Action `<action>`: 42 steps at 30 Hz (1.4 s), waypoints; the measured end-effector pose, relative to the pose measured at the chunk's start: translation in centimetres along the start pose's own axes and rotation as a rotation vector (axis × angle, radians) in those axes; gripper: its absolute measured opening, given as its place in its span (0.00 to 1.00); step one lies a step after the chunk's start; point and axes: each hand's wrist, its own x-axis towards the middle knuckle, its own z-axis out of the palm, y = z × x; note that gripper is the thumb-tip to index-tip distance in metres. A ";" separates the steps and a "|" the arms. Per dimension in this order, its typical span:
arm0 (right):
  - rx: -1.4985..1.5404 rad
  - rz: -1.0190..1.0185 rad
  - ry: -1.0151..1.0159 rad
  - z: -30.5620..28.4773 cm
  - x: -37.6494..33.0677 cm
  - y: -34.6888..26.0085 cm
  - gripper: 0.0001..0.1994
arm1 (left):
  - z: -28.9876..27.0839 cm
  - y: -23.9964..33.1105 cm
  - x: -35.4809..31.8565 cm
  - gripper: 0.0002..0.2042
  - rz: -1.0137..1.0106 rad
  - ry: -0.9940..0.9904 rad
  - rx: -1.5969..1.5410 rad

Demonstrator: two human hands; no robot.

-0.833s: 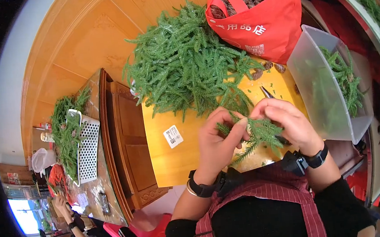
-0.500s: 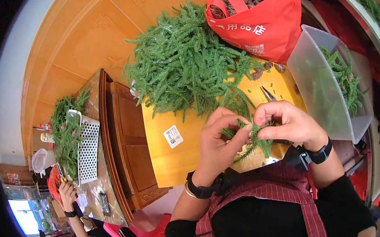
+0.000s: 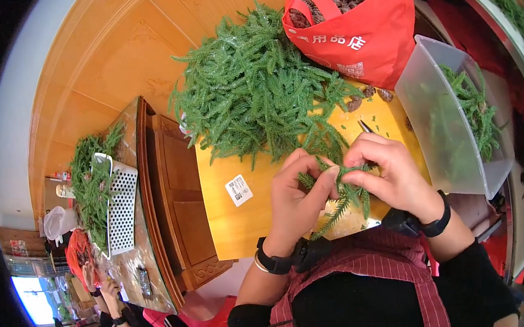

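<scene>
Gripping green sprigs (image 3: 337, 189) w/ both hands: left hand (image 3: 299, 199) and right hand (image 3: 391, 174) now pinched closer together above yellow bench (image 3: 242, 224), bundle tightened vs. a sec ago; big fern pile (image 3: 256, 95) behind.

The scene is brightly and evenly lit with only soft shadows, the centre is rendered sharp, while straight edges are bent and detail is smeared toward the black fisheye rim.

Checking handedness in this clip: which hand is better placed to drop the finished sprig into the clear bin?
Probably the right hand: it grips the sprig and is nearer the clear bin. The left hand is farther away.
</scene>
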 end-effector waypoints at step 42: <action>-0.593 -0.246 0.379 2.5 1.4 0.1 0.07 | -0.2 -0.5 -0.4 0.02 0.207 0.257 0.137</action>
